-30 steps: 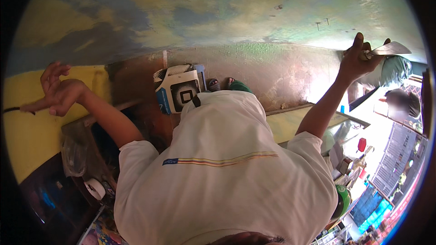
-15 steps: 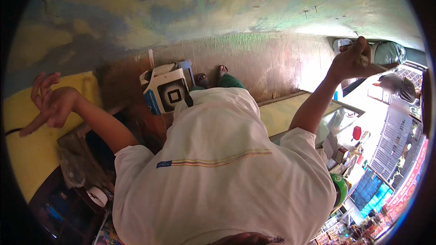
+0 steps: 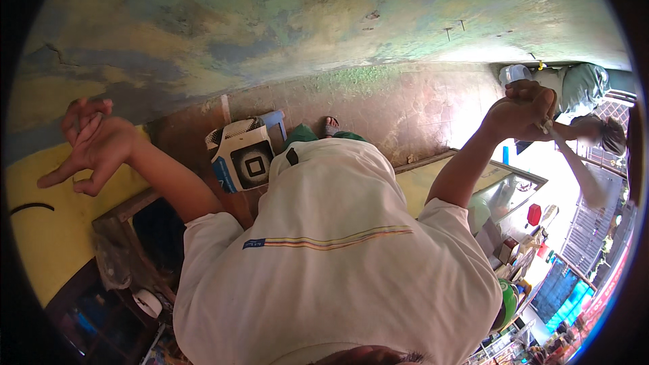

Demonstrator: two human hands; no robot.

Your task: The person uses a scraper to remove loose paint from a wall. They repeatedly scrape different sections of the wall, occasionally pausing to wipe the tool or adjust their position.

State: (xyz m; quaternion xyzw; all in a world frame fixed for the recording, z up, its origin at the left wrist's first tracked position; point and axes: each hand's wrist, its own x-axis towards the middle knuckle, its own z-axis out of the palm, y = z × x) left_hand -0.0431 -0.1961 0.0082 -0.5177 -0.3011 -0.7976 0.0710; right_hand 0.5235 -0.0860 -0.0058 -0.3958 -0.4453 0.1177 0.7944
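My left hand (image 3: 101,145) is raised at the left, in front of the yellow surface, with its fingers apart and nothing visible in it. A black curved cable (image 3: 32,207) shows on that surface, just below the hand and apart from it. On the right, my right hand (image 3: 520,113) is raised with its fingers closed on a pale stick-like tool (image 3: 574,165). The tool slants down and away to the right, widening toward its far end. Motion blurs that end, so its exact kind cannot be made out.
Ahead stands a mottled green and blue wall (image 3: 270,20) with nails. A white and black box (image 3: 250,159) sits left of my feet. At the right are a glass-topped case (image 3: 503,192), a red object (image 3: 534,214) and another person (image 3: 598,132). Dark wooden furniture (image 3: 125,220) stands at the left.
My right hand has turned, and the pale tool has swung downward, now pointing down to the right. My left hand has shifted slightly right, with its fingers rearranged. My body has shifted a little.
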